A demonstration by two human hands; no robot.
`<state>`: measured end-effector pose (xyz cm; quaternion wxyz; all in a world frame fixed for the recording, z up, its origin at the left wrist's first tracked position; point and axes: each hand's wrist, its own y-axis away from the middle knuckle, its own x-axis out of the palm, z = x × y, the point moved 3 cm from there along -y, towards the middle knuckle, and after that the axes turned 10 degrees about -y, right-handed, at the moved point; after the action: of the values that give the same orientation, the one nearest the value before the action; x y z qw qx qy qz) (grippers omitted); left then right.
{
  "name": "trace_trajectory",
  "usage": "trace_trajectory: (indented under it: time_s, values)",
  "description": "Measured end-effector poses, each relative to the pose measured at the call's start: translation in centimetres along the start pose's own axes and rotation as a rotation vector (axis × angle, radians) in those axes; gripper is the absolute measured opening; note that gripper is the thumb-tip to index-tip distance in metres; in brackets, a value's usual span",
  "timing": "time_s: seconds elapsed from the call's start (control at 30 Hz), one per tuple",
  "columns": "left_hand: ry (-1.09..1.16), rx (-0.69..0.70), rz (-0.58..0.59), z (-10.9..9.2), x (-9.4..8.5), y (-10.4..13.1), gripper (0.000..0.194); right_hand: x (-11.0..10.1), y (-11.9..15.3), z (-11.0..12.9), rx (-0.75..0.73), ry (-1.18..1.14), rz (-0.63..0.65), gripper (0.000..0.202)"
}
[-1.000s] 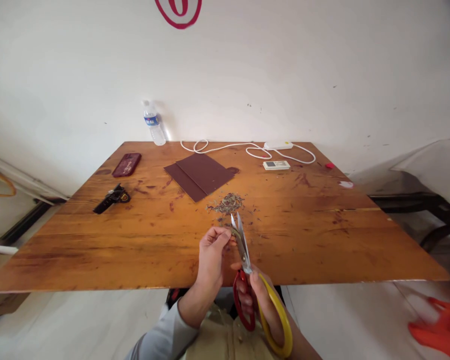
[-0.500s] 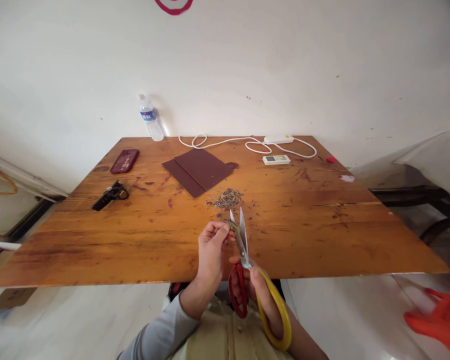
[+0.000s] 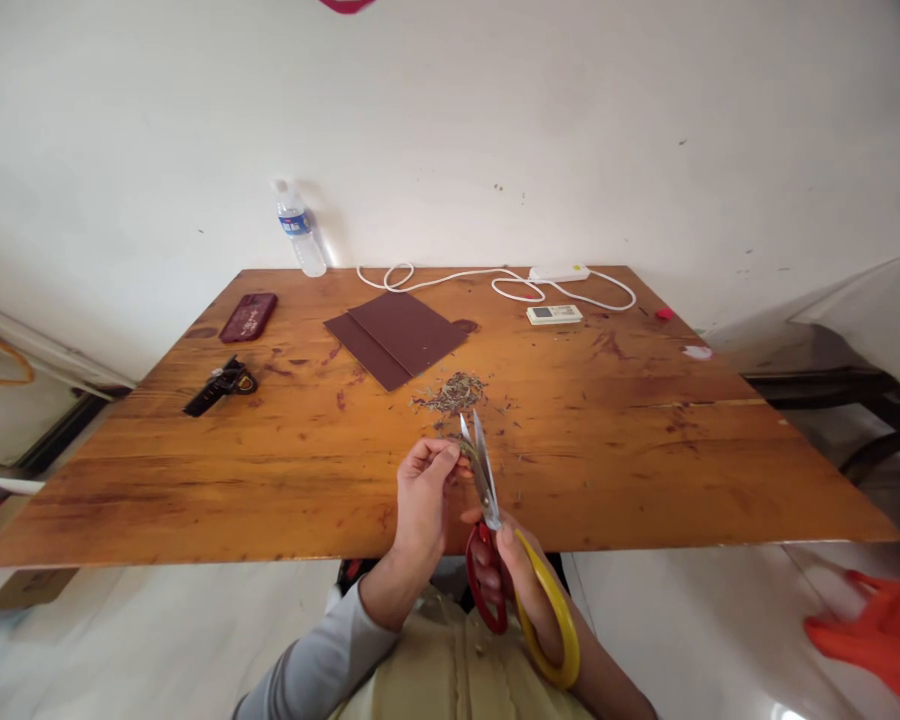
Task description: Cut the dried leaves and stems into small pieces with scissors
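A pair of scissors (image 3: 568,645) with one red and one yellow handle is in my right hand (image 3: 526,572), its blades parted and pointing away over the table edge. My left hand (image 3: 420,500) pinches a thin greenish-brown piece (image 3: 466,449) between thumb and fingers, right beside the left blade. That piece is small and partly covered by the fingers, so its kind is unclear. Just beyond the blade tips, a small pile of dry brownish clippings (image 3: 454,393) lies on the wooden table (image 3: 270,480), with stray bits scattered around it.
Two dark brown sheets (image 3: 401,335) overlap behind the pile. To the left are a black strap-like object (image 3: 221,385), a dark red phone (image 3: 249,317) and a water bottle (image 3: 301,235) near the wall. A white remote (image 3: 554,315) and a power strip (image 3: 559,273) with its cord sit at the back right.
The scissor blades have drawn closer together, and the handles have come nearer each other. My left hand keeps its pinch in nearly the same place. The view has tilted slightly down.
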<state>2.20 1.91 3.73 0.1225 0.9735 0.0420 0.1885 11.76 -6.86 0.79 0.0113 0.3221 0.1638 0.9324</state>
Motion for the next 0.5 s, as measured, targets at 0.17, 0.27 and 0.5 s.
trace_trajectory:
  time_s: [0.17,0.27,0.5]
  values:
    - [0.020,0.018,0.005,0.0,0.1,0.0,0.016,-0.1,0.4,0.2,-0.006,0.018,0.015,0.062]
    - [0.019,0.028,0.011,0.0,0.2,-0.1,0.017,0.2,0.9,0.6,-0.008,0.042,0.039,0.063]
    - [0.007,0.043,0.022,0.0,0.0,0.0,0.015,0.0,0.4,0.4,-0.036,0.078,0.035,0.060]
